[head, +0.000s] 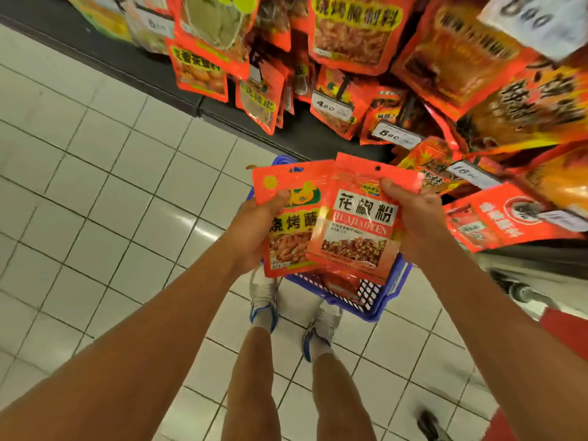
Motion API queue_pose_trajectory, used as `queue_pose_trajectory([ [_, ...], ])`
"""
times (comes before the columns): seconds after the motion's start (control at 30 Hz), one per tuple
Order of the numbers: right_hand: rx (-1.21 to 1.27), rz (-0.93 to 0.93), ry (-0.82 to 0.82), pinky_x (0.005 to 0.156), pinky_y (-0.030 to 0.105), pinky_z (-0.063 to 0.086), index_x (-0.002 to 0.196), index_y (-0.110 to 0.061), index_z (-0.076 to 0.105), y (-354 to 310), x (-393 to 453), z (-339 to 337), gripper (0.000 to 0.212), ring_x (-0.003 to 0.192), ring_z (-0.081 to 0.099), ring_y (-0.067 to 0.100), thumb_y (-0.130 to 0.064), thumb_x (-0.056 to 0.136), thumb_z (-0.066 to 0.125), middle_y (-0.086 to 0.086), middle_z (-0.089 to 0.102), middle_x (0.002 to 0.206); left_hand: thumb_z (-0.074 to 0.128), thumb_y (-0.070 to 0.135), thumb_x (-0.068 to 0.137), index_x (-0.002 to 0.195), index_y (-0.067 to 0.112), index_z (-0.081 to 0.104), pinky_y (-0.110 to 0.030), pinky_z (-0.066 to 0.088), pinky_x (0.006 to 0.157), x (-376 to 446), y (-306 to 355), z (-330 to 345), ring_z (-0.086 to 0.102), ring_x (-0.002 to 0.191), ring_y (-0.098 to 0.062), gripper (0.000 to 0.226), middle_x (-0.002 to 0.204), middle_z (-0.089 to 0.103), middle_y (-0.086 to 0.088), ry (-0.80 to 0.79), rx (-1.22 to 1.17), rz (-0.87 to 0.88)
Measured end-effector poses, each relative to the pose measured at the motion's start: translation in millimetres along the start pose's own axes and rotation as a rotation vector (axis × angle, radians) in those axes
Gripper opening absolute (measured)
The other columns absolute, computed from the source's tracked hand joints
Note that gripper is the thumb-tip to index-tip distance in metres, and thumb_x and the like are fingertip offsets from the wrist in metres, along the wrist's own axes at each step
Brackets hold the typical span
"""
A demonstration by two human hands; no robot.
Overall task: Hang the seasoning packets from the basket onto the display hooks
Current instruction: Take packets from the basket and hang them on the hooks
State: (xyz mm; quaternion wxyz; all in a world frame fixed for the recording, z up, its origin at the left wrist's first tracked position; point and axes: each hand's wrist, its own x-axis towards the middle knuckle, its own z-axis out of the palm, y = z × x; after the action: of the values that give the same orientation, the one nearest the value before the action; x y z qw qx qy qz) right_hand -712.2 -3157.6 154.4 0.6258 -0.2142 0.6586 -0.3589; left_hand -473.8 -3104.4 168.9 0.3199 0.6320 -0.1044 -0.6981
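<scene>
The left hand (254, 224) has its grip closed on one orange packet (286, 224), the right hand (420, 218) on a second packet (356, 224) that overlaps it; both are above the blue basket (378, 300), below the hanging packets (350, 33)

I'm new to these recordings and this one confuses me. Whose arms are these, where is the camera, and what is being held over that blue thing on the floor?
There is no machine here: a person wears one wide-angle camera on the head, looking down, so you see their own arms, legs and shoes. The left hand grips a red barbecue seasoning packet. The right hand pinches a second packet labelled Huajiaofen, which overlaps the first. Below them, a blue basket stands on the tiled floor with more red packets inside. At the top and right, hanging packets and price tags fill the display.
</scene>
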Motion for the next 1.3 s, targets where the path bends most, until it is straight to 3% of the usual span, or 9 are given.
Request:
queue_pose_trajectory([
  [0.2, -0.081, -0.293, -0.015, 0.079, 0.052, 0.06, 0.079, -0.029, 0.079, -136.6, -103.6, -4.4, 0.002, 0.077, 0.074, 0.022, -0.03, 0.079, 0.078, 0.0, 0.078, 0.084, 0.056, 0.014, 0.101, 0.123, 0.004, 0.066, -0.044, 0.061, 0.087, -119.7, 111.0, 23.7, 0.073, 0.098, -0.031, 0.027, 0.114, 0.074, -0.018, -0.007, 0.027, 0.221],
  [0.37, -0.119, -0.609, 0.015, 0.075, 0.048, 0.057, 0.078, -0.037, 0.075, -242.2, -203.2, -8.7, 0.015, 0.074, 0.065, 0.015, -0.052, 0.078, 0.073, -0.009, 0.072, 0.075, 0.06, 0.019, 0.099, 0.119, 0.008, 0.067, -0.045, 0.06, 0.088, -227.2, 197.9, 56.8, 0.072, 0.095, -0.029, 0.024, 0.113, 0.073, -0.015, -0.033, 0.014, 0.455],
  [0.53, -0.079, -0.887, 0.083, 0.064, 0.025, 0.051, 0.072, -0.048, 0.073, -341.0, -287.6, -8.2, 0.005, 0.057, 0.055, -0.005, -0.049, 0.076, 0.07, -0.024, 0.066, 0.061, 0.067, 0.027, 0.091, 0.109, 0.014, 0.073, -0.051, 0.06, 0.087, -319.2, 274.7, 84.9, 0.074, 0.095, -0.029, 0.022, 0.109, 0.076, -0.014, -0.101, 0.043, 0.675],
  [0.7, -0.028, -1.035, 0.113, 0.071, 0.041, 0.055, 0.071, -0.044, 0.075, -424.0, -353.5, -15.2, 0.013, 0.063, 0.061, 0.007, -0.055, 0.068, 0.071, -0.017, 0.07, 0.063, 0.074, 0.023, 0.079, 0.099, 0.014, 0.076, -0.043, 0.063, 0.076, -394.8, 341.9, 105.8, 0.076, 0.082, -0.021, 0.022, 0.095, 0.079, -0.006, -0.219, 0.046, 0.865],
  [0.83, -0.005, -1.162, 0.166, 0.063, 0.031, 0.053, 0.071, -0.043, 0.074, -474.4, -398.1, -20.7, 0.018, 0.058, 0.061, 0.003, -0.059, 0.067, 0.069, -0.017, 0.07, 0.062, 0.068, 0.016, 0.091, 0.093, 0.014, 0.076, -0.046, 0.061, 0.08, -433.2, 388.4, 122.2, 0.076, 0.079, -0.023, 0.009, 0.092, 0.079, -0.008, -0.257, 0.008, 0.984],
  [0.97, 0.062, -1.225, 0.17, 0.06, 0.028, 0.056, 0.073, -0.034, 0.077, -515.3, -429.8, -16.0, 0.009, 0.063, 0.066, 0.008, -0.037, 0.081, 0.077, -0.008, 0.074, 0.069, 0.065, 0.024, 0.096, 0.088, 0.02, 0.079, -0.039, 0.062, 0.071, -463.3, 425.2, 132.6, 0.077, 0.082, -0.022, 0.017, 0.096, 0.079, -0.008, -0.302, 0.02, 1.075],
  [1.03, 0.053, -1.244, 0.19, 0.06, 0.029, 0.055, 0.072, -0.035, 0.077, -536.0, -438.4, -9.0, 0.019, 0.062, 0.068, 0.007, -0.025, 0.088, 0.075, -0.009, 0.075, 0.069, 0.067, 0.025, 0.095, 0.094, 0.017, 0.076, -0.04, 0.062, 0.072, -475.0, 438.5, 135.2, 0.077, 0.084, -0.024, 0.012, 0.098, 0.079, -0.01, -0.336, 0.029, 1.09],
  [1.17, 0.026, -1.21, 0.209, 0.071, 0.042, 0.06, 0.072, -0.023, 0.075, -572.2, -441.3, 12.7, 0.018, 0.071, 0.074, 0.019, -0.025, 0.089, 0.075, -0.001, 0.077, 0.074, 0.07, 0.022, 0.092, 0.106, 0.009, 0.073, -0.045, 0.06, 0.077, -491.7, 457.9, 144.9, 0.076, 0.082, -0.026, 0.019, 0.094, 0.078, -0.012, -0.35, 0.054, 1.133],
  [1.3, 0.029, -1.162, 0.222, 0.075, 0.048, 0.063, 0.085, -0.018, 0.069, -601.3, -435.4, 33.9, 0.015, 0.074, 0.076, 0.025, -0.031, 0.088, 0.075, 0.001, 0.078, 0.078, 0.071, 0.02, 0.092, 0.086, 0.013, 0.073, -0.042, 0.06, 0.077, -502.7, 472.7, 149.1, 0.074, 0.071, -0.02, 0.01, 0.08, 0.077, -0.005, -0.332, 0.102, 1.217],
])
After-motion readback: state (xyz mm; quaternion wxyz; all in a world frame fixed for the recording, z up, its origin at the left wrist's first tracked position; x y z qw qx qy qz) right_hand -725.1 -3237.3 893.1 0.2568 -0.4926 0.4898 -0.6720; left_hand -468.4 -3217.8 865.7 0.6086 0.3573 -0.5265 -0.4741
